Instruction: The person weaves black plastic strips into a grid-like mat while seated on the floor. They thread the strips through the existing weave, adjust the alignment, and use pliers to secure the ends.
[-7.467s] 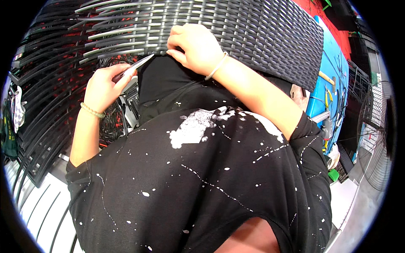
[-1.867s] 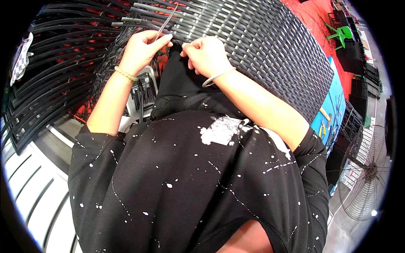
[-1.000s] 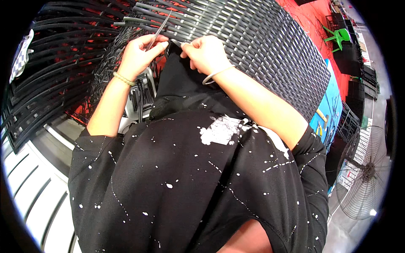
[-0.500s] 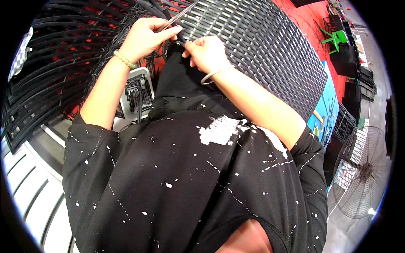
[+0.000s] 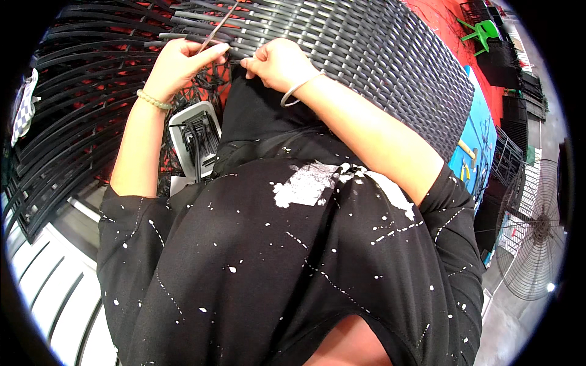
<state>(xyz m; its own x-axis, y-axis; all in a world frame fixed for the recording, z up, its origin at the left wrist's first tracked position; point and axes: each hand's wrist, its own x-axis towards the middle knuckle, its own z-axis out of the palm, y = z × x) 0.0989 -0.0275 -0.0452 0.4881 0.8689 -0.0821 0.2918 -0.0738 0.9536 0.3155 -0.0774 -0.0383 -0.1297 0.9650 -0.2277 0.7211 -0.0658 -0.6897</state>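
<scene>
Left fingers (image 5: 213, 53) holding blade (image 5: 218, 28), diagonal, tip (image 5: 235, 5) up-right

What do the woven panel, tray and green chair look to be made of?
Woven panel: probably plastic strips, satin black, highlights along the strands.
Tray: likely plastic, smooth and pale, rounded corners.
Green chair: probably moulded plastic, one even bright colour; too small to judge gloss.

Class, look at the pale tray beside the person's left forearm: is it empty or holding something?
Holding something: many thin black strips lie inside the pale tray, within its rim.
</scene>
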